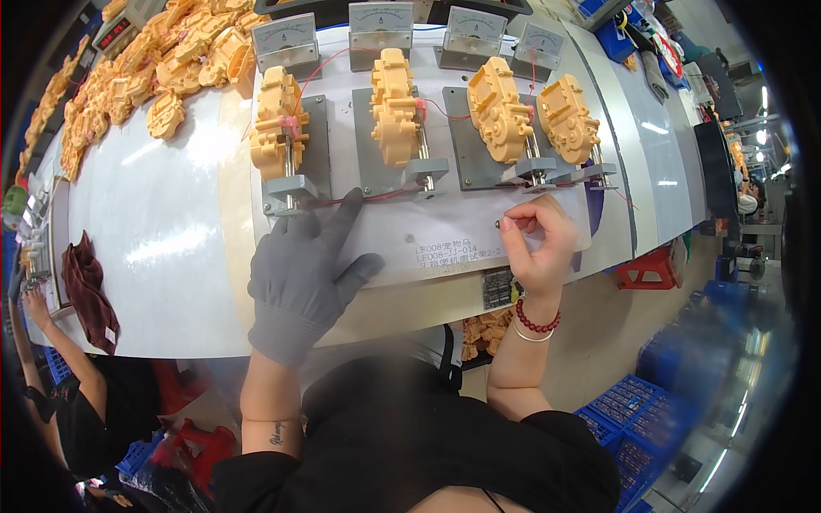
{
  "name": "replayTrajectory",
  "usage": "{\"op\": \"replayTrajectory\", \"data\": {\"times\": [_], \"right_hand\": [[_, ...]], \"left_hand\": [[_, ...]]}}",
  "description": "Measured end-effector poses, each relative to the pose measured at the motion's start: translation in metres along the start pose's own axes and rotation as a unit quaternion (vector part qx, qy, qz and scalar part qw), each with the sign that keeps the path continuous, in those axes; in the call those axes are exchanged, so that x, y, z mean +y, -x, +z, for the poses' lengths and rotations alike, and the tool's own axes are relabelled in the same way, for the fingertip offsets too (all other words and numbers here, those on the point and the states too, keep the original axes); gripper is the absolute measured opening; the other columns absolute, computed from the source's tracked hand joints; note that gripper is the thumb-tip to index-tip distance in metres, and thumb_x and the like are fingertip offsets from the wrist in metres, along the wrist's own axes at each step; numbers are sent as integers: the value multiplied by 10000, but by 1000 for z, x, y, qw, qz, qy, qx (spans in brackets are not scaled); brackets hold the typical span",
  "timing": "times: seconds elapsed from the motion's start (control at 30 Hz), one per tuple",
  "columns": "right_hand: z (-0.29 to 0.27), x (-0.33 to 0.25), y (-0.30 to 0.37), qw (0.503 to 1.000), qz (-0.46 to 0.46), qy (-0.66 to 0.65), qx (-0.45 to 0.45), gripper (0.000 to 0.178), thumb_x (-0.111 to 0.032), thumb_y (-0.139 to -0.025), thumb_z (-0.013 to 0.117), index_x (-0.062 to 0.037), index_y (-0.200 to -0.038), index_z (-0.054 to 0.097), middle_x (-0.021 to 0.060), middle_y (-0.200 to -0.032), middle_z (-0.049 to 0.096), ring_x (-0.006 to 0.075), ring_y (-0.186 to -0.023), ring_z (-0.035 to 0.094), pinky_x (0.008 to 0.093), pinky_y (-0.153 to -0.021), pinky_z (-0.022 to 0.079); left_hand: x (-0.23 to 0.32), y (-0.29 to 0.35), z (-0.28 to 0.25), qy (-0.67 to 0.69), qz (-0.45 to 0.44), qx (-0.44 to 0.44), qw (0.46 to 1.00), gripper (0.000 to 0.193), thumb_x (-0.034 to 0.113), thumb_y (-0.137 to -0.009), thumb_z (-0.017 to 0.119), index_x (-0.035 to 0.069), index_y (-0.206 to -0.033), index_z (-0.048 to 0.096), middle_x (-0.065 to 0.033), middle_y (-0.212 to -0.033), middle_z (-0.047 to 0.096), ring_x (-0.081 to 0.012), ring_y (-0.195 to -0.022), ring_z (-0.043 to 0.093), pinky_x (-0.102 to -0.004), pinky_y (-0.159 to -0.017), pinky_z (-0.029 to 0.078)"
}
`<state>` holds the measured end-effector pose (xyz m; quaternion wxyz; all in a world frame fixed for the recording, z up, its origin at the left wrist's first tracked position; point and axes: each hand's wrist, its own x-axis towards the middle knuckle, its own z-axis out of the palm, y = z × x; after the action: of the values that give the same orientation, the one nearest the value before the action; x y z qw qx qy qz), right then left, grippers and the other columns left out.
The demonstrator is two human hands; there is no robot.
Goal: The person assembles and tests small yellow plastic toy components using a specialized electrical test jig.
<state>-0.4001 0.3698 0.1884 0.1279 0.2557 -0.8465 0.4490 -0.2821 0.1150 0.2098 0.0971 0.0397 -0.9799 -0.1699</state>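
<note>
My left hand point(304, 274), in a grey glove, has its fingers spread and its thumb apart. Its fingertips reach the metal clamp point(291, 190) of the leftmost test fixture, and the index finger lies by a red wire. On that fixture stands an orange plastic gear housing point(275, 128). My bare right hand point(540, 244) is closed in a pinch at the white board's front right. A tiny dark round piece shows at its fingertips; whether it is held or fixed to the board is unclear. More gear housings point(393, 107) sit in the fixtures to the right.
Several analog meters point(380, 36) stand behind the fixtures on the white board point(385, 227). Orange housings point(184, 64) are piled at the far left. A dark red cloth point(88, 291) lies near the left edge. Another person's hand point(36, 306) is at far left. Blue crates point(629, 410) stand lower right.
</note>
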Motion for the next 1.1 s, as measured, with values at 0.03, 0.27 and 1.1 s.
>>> {"op": "replayTrajectory", "data": {"times": [0.03,0.27,1.1], "right_hand": [[0,0,0,1000,1,-3,1,105,-50,-720,713,-2,-759,628,79,-692,573,179,-597,546,275,-557,447],[0,-3,0,1000,1,1,0,106,-49,-721,714,1,-756,627,79,-692,573,179,-602,549,273,-557,447],[-1,1,1,1000,-2,2,0,114,-68,-716,716,-13,-791,651,77,-696,584,174,-595,539,278,-552,440]], "left_hand": [[0,0,0,-1,0,2,1000,647,453,-797,715,178,-1363,562,-105,-910,571,-284,-835,565,-403,-686,461],[0,-1,-2,-1,-4,-9,1000,622,449,-810,703,174,-1352,567,-105,-903,584,-288,-829,574,-406,-686,468],[-30,14,-20,190,-110,0,976,109,20,-754,705,20,-843,642,-114,-818,608,-289,-706,602,-360,-647,488]]}}
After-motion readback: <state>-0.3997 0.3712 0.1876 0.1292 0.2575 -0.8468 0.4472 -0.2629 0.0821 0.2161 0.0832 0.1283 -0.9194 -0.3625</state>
